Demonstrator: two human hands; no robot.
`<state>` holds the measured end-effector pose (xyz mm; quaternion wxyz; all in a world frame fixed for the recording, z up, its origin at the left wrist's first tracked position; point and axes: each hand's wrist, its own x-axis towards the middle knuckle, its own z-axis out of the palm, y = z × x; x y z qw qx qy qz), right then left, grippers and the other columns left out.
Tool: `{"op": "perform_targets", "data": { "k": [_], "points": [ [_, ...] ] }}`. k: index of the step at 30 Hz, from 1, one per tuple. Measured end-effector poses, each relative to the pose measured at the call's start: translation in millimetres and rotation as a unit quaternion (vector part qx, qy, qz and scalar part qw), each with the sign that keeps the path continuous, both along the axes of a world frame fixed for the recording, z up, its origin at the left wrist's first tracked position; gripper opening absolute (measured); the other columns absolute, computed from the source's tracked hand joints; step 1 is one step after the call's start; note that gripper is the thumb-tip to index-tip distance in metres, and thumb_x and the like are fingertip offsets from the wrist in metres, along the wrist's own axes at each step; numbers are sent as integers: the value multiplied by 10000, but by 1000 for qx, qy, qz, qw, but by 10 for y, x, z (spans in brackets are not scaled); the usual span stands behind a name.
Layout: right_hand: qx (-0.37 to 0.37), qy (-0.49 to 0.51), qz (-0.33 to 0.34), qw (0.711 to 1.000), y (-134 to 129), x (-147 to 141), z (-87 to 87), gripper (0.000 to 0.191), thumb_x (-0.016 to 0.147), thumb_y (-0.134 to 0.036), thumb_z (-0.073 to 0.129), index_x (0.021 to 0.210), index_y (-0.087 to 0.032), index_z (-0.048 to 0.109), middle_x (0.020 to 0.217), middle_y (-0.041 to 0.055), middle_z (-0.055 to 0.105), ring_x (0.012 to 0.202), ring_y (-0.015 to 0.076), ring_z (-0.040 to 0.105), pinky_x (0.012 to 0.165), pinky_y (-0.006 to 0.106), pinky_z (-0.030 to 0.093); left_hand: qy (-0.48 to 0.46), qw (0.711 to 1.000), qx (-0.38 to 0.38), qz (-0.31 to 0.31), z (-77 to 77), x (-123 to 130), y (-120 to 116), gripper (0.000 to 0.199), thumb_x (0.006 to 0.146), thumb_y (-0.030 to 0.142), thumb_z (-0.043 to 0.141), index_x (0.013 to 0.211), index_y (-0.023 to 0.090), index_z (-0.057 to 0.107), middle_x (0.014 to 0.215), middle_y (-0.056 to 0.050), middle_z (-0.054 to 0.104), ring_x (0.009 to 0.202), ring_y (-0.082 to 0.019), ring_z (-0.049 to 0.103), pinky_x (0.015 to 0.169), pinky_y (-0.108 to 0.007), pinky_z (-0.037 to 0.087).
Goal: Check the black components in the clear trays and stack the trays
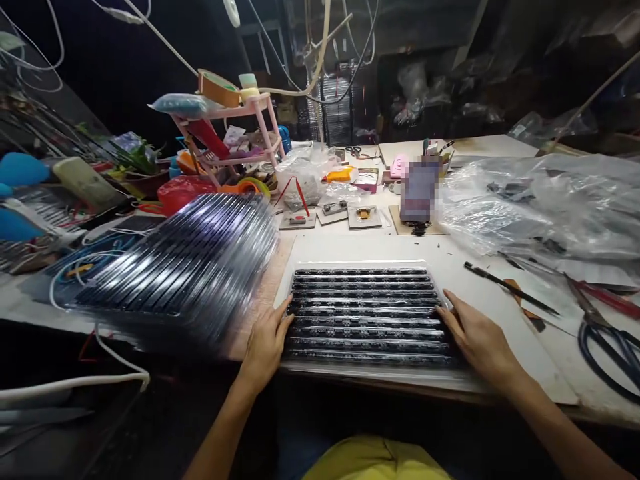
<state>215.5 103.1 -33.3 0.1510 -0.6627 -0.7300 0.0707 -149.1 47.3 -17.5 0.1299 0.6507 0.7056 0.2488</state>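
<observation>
Presently, one ribbed tray (367,313) is gripped at opposite sides by left hand (266,341) and right hand (477,339), and might be bent if squeezed unevenly.

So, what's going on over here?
A person has the left hand and right hand on opposite sides of a clear tray with dark rows. The tray lies on a white board. A shiny stack of similar-looking trays sits to the left, and scissors lie to the right.
</observation>
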Motion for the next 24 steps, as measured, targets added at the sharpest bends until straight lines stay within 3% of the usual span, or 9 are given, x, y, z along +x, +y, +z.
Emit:
{"op": "perform_targets", "data": {
  "k": [4, 8, 10, 15, 19, 22, 24],
  "points": [
    [113, -83, 28, 990, 58, -56, -38, 478, 963, -352, 267, 1288, -86, 496, 1096, 192, 612, 925, 334, 591, 697, 450, 485, -13, 1000, 10, -8, -101, -59, 142, 445, 921, 321, 346, 1318, 175, 487, 1000, -108, 635, 960, -238, 582, 875, -396, 443],
    [195, -157, 182, 951, 201, -89, 10, 391, 960, -153, 274, 1251, -95, 527, 1324, 184, 494, 1183, 315, 478, 933, 521, 373, -24, 999, -1, -34, -105, -100, 242, 448, 913, 320, 361, 1315, 173, 493, 948, -96, 597, 895, -224, 563, 825, -380, 457],
    [185, -157, 266, 933, 244, -140, 39, 393, 965, -134, 264, 1271, -54, 497, 1350, 202, 465, 1265, 297, 407, 1005, 510, 312, -22, 999, -1, -37, -98, -101, 223, 461, 910, 317, 357, 1326, 163, 481, 906, -92, 571, 850, -229, 545, 800, -398, 452],
    [112, -124, 409, 897, 318, -500, 138, 425, 986, -282, 323, 1367, -116, 409, 1456, 145, 332, 1362, 280, 246, 1034, 467, 312, -37, 998, 8, -41, -108, -78, 185, 476, 916, 306, 344, 1346, 134, 453, 904, -101, 547, 859, -242, 519, 816, -429, 422],
    [84, -125, 416, 897, 363, -682, 252, 425, 985, -275, 316, 1338, -73, 442, 1429, 171, 369, 1332, 310, 303, 976, 503, 350, -88, 995, 27, -49, -122, -103, 200, 450, 924, 306, 355, 1331, 150, 465, 1040, -112, 581, 995, -231, 522, 913, -412, 396],
    [45, -73, 407, 909, 354, -587, 261, 410, 986, -330, 320, 1349, -190, 450, 1427, 94, 400, 1326, 274, 326, 992, 499, 341, -132, 989, 46, -38, -123, -149, 160, 421, 925, 305, 380, 1312, 171, 481, 1110, -99, 581, 1024, -203, 529, 929, -380, 400],
    [68, -20, 346, 936, 331, -425, 183, 408, 980, -367, 316, 1335, -233, 468, 1405, 83, 434, 1293, 264, 379, 991, 491, 346, -154, 986, 51, -37, -119, -181, 104, 410, 920, 298, 402, 1300, 176, 492, 1075, -84, 587, 977, -184, 546, 905, -358, 418]
  ]
}}
